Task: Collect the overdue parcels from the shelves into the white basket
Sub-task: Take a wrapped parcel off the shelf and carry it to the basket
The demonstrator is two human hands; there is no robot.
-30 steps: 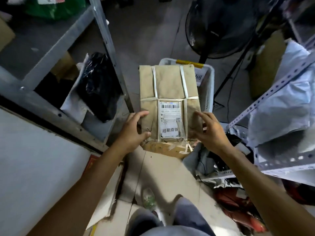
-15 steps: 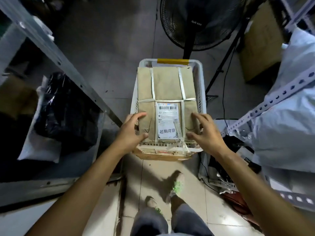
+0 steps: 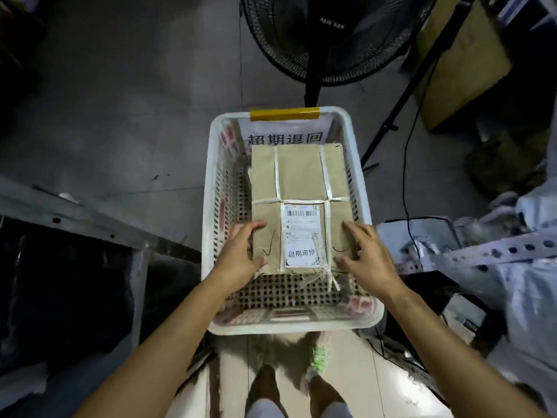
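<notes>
Head cam: left hand [image 3: 241, 254] and right hand [image 3: 366, 257] both clutch the parcel [image 3: 298, 176] by its near corners, label [image 3: 302, 236] between them, white basket [image 3: 286, 327] all around.

Noted a white basket [image 3: 208, 206], walls and floor pierced in a regular grid of holes (dark through most of them). Recorded a yellow band [image 3: 284, 113] at 12 o'clock on its rim, and just below it a white sign [image 3: 284, 137] with black characters. Logged red-and-white patches [image 3: 358, 304] behind the holes at 6 and 9 o'clock. Found the parcel [image 3: 298, 173] tan-brown, crossed by pale white straps [image 3: 275, 176] in a grid. Observed a white label [image 3: 302, 236] at its 6 o'clock end: black barcode, black characters. Marked a black mesh fan [image 3: 331, 31] at 12 o'clock, grey floor [image 3: 120, 101] at 10, a brown carton [image 3: 461, 64] at 2, bright green shoes [image 3: 320, 356] at 6.
</notes>
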